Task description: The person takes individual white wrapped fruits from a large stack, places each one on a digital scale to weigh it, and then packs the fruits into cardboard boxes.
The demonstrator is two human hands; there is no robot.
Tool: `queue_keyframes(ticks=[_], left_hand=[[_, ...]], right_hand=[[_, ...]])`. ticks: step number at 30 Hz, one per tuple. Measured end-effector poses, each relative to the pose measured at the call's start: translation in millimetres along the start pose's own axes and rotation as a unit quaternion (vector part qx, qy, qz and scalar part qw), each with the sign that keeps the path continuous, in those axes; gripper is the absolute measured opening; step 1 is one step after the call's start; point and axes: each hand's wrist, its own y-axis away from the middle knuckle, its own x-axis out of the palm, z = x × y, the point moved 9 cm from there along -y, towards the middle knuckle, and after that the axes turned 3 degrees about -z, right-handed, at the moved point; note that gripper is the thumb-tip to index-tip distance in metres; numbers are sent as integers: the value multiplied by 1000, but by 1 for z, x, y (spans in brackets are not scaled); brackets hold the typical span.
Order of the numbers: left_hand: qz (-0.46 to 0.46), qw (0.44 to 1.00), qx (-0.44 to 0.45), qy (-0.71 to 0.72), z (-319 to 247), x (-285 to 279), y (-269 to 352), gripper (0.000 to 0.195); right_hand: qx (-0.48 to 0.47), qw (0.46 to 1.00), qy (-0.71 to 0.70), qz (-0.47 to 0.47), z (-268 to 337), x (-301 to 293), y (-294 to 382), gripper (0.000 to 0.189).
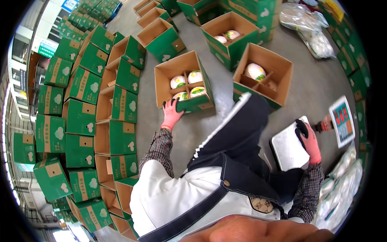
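My left hand [171, 113], in a pink glove with black fingertips, rests its fingers on the near left edge of an open green cardboard box [196, 106]. Cardboard dividers part that box into compartments, with several round, net-wrapped fruits [177, 82] in them. At the right, my right hand [307, 137], gloved alike, lies on the edge of the metal platform of a digital scale [288, 148]; no fruit is on the platform. The scale's display [342, 121] stands to the right of that hand, with lit red digits.
Another divided box [263, 75] holds a wrapped fruit, and one behind it [229, 42] holds more. Stacked green boxes [80, 116] line the left side. Clear plastic bags [341, 193] lie at the lower right, others [305, 27] at the upper right. My knee is between box and scale.
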Motion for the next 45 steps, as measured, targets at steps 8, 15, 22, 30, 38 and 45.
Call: queue_keyframes(ticks=[8,15,22,30,38,45], left_hand=[[23,986,-89,-139,4,38,-51,49],[95,989,-51,-102,52,68,-90,19],[184,976,-25,-111,21,70,-135,54],[48,985,108,124,21,-25,-141,58],[143,460,-424,767,186,183,35,52],[98,495,-442,741,173,215,-4,56]], right_hand=[[104,993,2,-53,-69,-53,134,35],[138,963,120,-198,-94,-68,200,33],[176,914,361,57,-25,-8,136,46],[-15,950,-14,311,92,269,-33,49],[151,985,-45,70,42,478,-174,96],[-34,967,250,11,22,565,-171,66]])
